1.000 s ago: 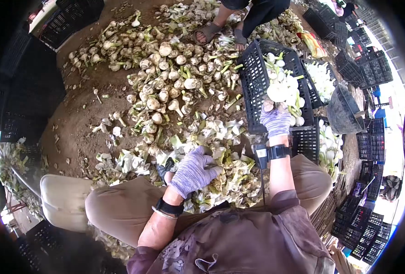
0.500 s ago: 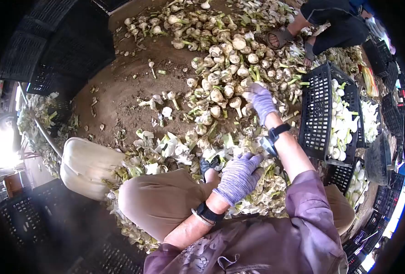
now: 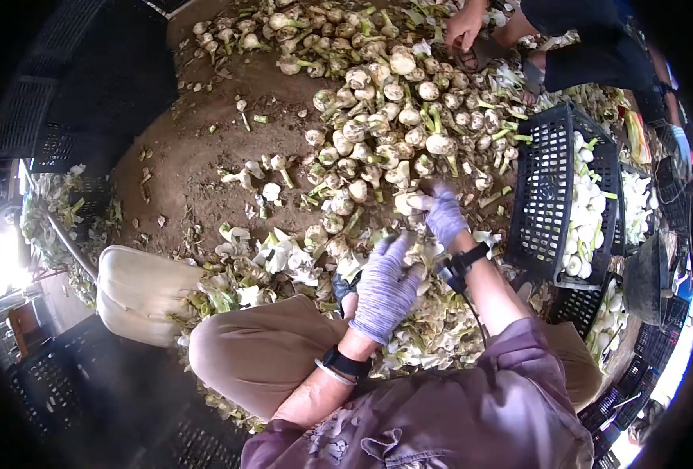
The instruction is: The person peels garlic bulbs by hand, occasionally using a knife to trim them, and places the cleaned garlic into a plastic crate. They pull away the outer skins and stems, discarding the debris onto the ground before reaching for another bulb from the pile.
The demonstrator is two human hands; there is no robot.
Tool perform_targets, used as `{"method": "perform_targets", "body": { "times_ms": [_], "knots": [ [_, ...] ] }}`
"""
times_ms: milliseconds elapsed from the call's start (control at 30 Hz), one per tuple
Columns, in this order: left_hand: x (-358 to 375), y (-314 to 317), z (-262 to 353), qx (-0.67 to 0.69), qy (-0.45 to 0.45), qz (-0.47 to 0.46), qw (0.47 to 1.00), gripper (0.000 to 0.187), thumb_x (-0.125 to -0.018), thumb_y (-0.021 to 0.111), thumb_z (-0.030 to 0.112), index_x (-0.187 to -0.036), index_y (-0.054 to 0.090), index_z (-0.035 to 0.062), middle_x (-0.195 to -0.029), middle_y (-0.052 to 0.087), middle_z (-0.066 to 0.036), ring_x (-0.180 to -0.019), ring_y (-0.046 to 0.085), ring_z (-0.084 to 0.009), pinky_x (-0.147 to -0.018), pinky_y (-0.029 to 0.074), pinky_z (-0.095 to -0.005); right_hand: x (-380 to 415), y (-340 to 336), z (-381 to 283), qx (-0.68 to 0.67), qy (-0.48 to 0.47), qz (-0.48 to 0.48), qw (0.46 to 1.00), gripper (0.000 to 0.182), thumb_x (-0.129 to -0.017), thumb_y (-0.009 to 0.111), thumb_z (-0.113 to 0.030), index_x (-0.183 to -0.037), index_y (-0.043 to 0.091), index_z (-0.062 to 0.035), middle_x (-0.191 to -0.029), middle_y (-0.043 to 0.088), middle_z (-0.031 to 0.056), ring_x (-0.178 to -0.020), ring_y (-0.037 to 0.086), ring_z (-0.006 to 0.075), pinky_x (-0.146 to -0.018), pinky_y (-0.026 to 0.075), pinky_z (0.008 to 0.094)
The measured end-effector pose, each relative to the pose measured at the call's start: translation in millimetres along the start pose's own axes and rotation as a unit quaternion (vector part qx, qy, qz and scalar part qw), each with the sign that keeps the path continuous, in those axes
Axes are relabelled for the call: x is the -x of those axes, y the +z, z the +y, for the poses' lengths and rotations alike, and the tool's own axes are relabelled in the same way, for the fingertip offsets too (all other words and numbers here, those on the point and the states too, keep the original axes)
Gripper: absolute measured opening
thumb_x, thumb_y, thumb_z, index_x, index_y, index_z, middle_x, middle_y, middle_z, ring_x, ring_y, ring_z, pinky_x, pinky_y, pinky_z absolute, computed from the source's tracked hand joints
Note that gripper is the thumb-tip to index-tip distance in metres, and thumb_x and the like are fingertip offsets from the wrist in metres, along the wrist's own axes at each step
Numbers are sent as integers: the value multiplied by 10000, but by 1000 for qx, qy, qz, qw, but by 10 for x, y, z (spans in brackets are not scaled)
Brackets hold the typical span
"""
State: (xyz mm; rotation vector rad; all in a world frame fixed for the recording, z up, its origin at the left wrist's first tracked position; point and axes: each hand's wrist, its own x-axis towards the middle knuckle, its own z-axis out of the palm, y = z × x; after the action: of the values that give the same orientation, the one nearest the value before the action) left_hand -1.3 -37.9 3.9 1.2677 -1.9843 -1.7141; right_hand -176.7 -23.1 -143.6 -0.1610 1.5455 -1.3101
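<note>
Nearest, the left hand point(image 3: 384, 288) in a purple knit glove rests with fingers loosely spread on a heap of pale green trimmed husks point(image 3: 432, 332). Just beyond, the gloved right hand point(image 3: 443, 216) pinches a white garlic bulb point(image 3: 406, 203). Farther right stands a black plastic crate point(image 3: 546, 195); far off, another person's hand point(image 3: 464, 25).

No readable text, label or number shows; distant crates are perhaps too blurred.
</note>
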Motion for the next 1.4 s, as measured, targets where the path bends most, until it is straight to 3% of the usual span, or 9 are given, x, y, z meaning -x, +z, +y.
{"method": "perform_targets", "body": {
  "times_ms": [133, 267, 400, 500, 833, 900, 933, 1300, 1400],
  "knots": [
    [-89, 206, -269, -12, 47, 70, 996, 703, -731, 704, 201, -1314, 372, -9, -1258, 433, -245, -1151, 445, -363, -965, 382, -372, 907, -11, -216, -298, 60, -122, 945, 351, -816, 637, -155, -1128, 564, -13, -1020, 633, 101, -897, 618, 201, -772, 527, 336],
    [-118, 339, -352, 292, 33, 29, 955, 731, -777, 700, 79, -1369, 284, -30, -1237, 472, -122, -1101, 485, -179, -940, 409, -283, 1386, 199, -288, -331, 17, -112, 937, 315, -796, 674, -165, -1061, 588, -17, -984, 639, 58, -877, 613, 161, -779, 503, 277],
    [-24, 245, -336, 191, 100, 74, 974, 790, -709, 727, 15, -1364, 288, -33, -1173, 510, -122, -1005, 538, -165, -867, 467, -271, 1453, -47, -372, 132, -173, 62, 974, 151, -807, 660, -112, -940, 633, -47, -896, 647, 31, -793, 601, 109, -701, 490, 241],
    [78, 217, -236, 3, 160, 101, 982, 820, -671, 737, 9, -1359, 294, -35, -1141, 532, -128, -981, 548, -159, -845, 478, -269, 1726, 55, -720, 389, -469, 60, 791, 286, -765, 629, -83, -1051, 629, -85, -855, 621, 130, -756, 613, 269, -670, 497, 340],
    [322, 147, 36, 293, 105, -25, 950, 846, -658, 746, 16, -1361, 280, -53, -1204, 518, -152, -1035, 538, -172, -897, 449, -262, 1647, -662, -659, 665, -378, 277, 582, 186, -749, 643, -83, -931, 617, -63, -834, 621, 75, -740, 607, 242, -666, 512, 342],
    [354, 167, 113, 236, 124, -22, 964, 859, -647, 761, 17, -1358, 285, -55, -1246, 492, -156, -1069, 523, -181, -920, 434, -274, 1765, -598, -531, 223, -275, 136, 925, 221, -797, 663, -178, -948, 605, -27, -798, 621, 43, -658, 594, 166, -541, 495, 288],
    [384, 187, 152, 179, 140, -20, 974, 872, -635, 777, 17, -1355, 291, -57, -1288, 465, -159, -1103, 507, -191, -944, 419, -285, 2080, -350, -769, 113, -117, 92, 982, 289, -827, 657, -262, -980, 602, -24, -750, 610, 6, -548, 545, 80, -413, 418, 221],
    [486, 163, 206, -252, 307, 25, 917, 882, -585, 816, 145, -1338, 366, 48, -1181, 509, -176, -1028, 537, -327, -884, 451, -355, 2077, -81, -625, -97, -87, 46, 990, 122, -796, 629, -65, -917, 616, -74, -670, 599, -12, -453, 502, 72, -373, 367, 201],
    [425, 242, 92, 232, 210, -27, 949, 874, -644, 806, 178, -1339, 313, -15, -1157, 529, -127, -1018, 554, -235, -888, 462, -313, 2090, -78, -596, -121, -165, 47, 978, 199, -784, 625, -54, -983, 621, -66, -745, 628, -15, -529, 530, 58, -442, 404, 196]
  ]
}}
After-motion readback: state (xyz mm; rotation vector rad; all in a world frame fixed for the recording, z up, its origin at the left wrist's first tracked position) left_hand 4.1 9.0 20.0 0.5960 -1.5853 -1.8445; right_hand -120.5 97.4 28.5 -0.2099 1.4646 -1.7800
